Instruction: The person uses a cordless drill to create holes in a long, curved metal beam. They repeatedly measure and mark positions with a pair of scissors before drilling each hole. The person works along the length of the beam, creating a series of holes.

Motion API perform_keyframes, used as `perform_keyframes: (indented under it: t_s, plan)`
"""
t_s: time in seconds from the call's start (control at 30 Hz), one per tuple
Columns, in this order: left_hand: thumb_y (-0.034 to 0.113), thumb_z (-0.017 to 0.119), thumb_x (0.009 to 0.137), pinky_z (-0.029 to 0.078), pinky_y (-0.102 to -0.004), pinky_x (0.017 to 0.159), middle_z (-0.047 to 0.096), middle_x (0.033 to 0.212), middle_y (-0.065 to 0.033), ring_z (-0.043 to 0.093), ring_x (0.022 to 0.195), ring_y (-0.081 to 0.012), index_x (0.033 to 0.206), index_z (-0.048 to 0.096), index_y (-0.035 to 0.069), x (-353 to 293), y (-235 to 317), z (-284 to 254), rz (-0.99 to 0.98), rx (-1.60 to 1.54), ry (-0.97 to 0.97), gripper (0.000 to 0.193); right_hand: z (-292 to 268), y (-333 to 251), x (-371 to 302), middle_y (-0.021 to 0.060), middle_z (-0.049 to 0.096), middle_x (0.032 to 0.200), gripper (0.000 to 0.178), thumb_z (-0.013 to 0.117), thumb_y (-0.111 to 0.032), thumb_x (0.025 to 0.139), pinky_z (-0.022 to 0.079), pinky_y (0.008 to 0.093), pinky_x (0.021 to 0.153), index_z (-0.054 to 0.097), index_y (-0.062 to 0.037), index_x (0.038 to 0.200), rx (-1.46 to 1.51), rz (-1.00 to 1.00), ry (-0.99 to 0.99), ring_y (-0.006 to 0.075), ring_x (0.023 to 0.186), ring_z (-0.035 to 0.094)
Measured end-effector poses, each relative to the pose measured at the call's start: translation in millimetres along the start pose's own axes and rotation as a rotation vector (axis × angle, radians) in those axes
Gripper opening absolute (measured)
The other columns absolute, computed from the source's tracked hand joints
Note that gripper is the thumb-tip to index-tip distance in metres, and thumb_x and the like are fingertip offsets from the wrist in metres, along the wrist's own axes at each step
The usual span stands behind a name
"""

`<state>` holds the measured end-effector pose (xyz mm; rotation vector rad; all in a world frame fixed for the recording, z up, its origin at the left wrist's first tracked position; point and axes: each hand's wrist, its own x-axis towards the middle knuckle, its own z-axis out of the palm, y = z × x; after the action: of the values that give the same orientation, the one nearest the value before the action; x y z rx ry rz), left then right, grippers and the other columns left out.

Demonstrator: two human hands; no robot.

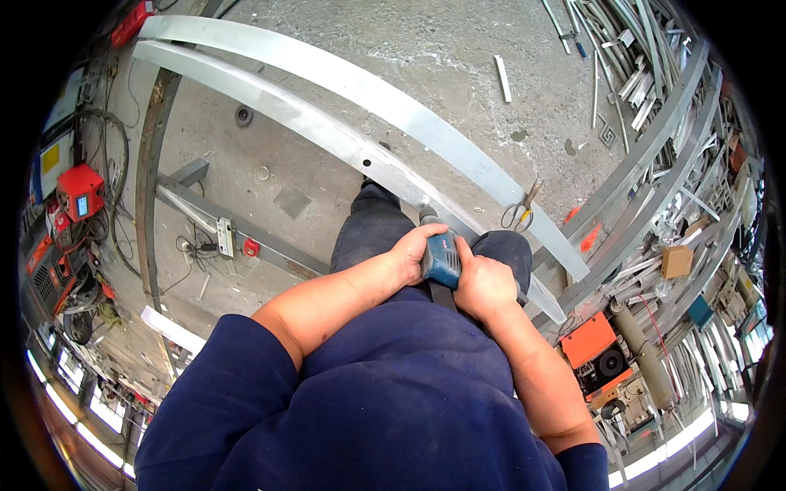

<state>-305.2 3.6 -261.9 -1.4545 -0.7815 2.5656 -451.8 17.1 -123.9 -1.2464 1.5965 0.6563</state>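
Both my hands are closed round a blue power drill (pixel 443 262) held in front of my belly. My left hand (pixel 413 252) wraps its left side near the front, and my right hand (pixel 486 283) grips its right side and rear. The drill's dark chuck (pixel 427 213) points away from me at the near metal beam (pixel 303 123), close to its top face. Whether the tip touches the metal is too small to tell. A round dark hole (pixel 367 163) shows in that beam, left of the drill. Beyond it lies a second metal beam (pixel 344 79).
Scissors (pixel 519 214) with yellow-black handles rest by the far beam's right part. Steel bars (pixel 647 237) and scrap lengths pile up at right, near an orange open-lidded machine (pixel 596 352). A red box with a screen (pixel 80 193) and cables stand at left. A black wheel-like disc (pixel 243 115) lies on the floor.
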Motion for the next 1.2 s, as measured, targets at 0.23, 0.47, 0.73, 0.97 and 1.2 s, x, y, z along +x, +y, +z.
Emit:
perform_keyframes:
  t_s: [0.23,0.47,0.73,0.97,1.2]
  plan:
    - [0.039,0.064,0.097,0.058,-0.0467,0.092,0.071,0.107,-0.0143,0.072,0.096,-0.0297,0.117,0.063,0.005,2,5,5,-0.016,-0.008,0.003,0.039,-20,-1,3,0.0210,0.075,0.097,0.082,0.069,-0.015,0.074,0.059,0.0484,0.083,0.045,-0.0136,0.152,-0.012,0.019,-0.044,0.0389,0.093,0.074]
    - [0.037,0.063,0.099,0.058,-0.0471,0.092,0.071,0.109,-0.0146,0.073,0.096,-0.0301,0.121,0.061,0.004,9,9,9,-0.021,-0.042,0.003,0.040,-32,2,3,0.0199,0.076,0.098,0.078,0.066,-0.014,0.076,0.060,0.0472,0.082,0.047,-0.0113,0.151,-0.023,0.018,-0.053,0.0374,0.092,0.075]
    - [0.037,0.063,0.099,0.059,-0.0466,0.092,0.072,0.106,-0.0144,0.073,0.096,-0.0304,0.118,0.063,0.003,1,14,21,-0.030,-0.044,0.046,0.039,-31,9,12,0.0211,0.075,0.098,0.075,0.067,-0.016,0.076,0.059,0.0484,0.083,0.048,-0.0104,0.149,0.027,0.015,-0.037,0.0379,0.092,0.075]
    - [0.035,0.061,0.101,0.057,-0.0443,0.093,0.071,0.105,-0.0118,0.071,0.096,-0.0275,0.115,0.064,0.005,-7,15,22,-0.055,0.109,0.131,0.034,2,9,4,0.0223,0.074,0.095,0.089,0.073,-0.018,0.071,0.059,0.0499,0.081,0.043,-0.0088,0.154,0.120,0.002,0.043,0.0398,0.089,0.074]
    - [0.035,0.063,0.101,0.056,-0.0425,0.095,0.069,0.110,-0.0116,0.069,0.101,-0.0257,0.119,0.061,0.005,-37,-8,39,-0.048,0.109,0.053,0.035,-18,9,-35,0.0228,0.074,0.100,0.099,0.080,-0.018,0.066,0.058,0.0509,0.082,0.040,-0.0113,0.156,0.166,0.021,0.011,0.0425,0.091,0.072]
